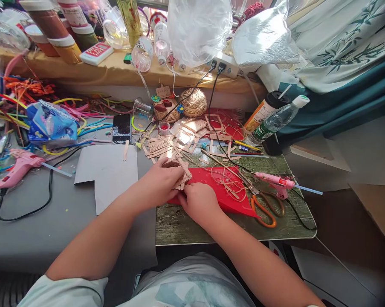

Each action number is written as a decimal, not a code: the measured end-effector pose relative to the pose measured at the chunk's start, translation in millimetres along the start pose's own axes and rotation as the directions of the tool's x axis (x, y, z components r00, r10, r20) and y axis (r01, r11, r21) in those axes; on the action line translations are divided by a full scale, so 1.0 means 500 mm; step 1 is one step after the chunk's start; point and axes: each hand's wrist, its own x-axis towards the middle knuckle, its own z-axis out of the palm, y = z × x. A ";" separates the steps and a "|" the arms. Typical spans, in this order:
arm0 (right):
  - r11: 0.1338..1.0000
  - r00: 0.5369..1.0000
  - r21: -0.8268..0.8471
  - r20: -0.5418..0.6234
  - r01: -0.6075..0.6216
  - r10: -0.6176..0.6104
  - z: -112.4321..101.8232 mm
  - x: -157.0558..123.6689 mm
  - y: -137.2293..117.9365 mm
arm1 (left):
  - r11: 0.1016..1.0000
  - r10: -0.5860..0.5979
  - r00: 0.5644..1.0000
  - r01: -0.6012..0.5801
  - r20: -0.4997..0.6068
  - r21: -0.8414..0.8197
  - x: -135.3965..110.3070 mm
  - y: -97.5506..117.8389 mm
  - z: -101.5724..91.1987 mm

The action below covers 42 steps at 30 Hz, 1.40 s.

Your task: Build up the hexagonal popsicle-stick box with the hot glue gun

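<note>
My left hand (160, 181) is wrapped round a small frame built of wooden craft sticks (185, 175), held tilted above the table's front part. Just right of it, my right hand (202, 201) has its fingers curled in at the frame's lower edge. What those fingertips pinch, if anything, is hidden. Under both hands lies a red sheet (222, 179), with loose twine (227, 177) on it. A heap of loose craft sticks (160, 147) spreads just beyond my hands.
Orange-handled scissors (263, 213) and a pink glue gun (277, 181) lie at right. Another pink glue gun (21, 166) lies at left, near a pale board (114, 170). A water bottle (280, 119) stands behind. Black cords cross the sticks. Paint jars (45, 25) crowd the ledge.
</note>
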 end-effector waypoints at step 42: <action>0.999 0.999 0.002 0.012 0.045 -0.045 0.018 -0.002 0.007 | 0.998 -0.011 0.999 0.008 0.049 0.062 0.000 -0.006 0.000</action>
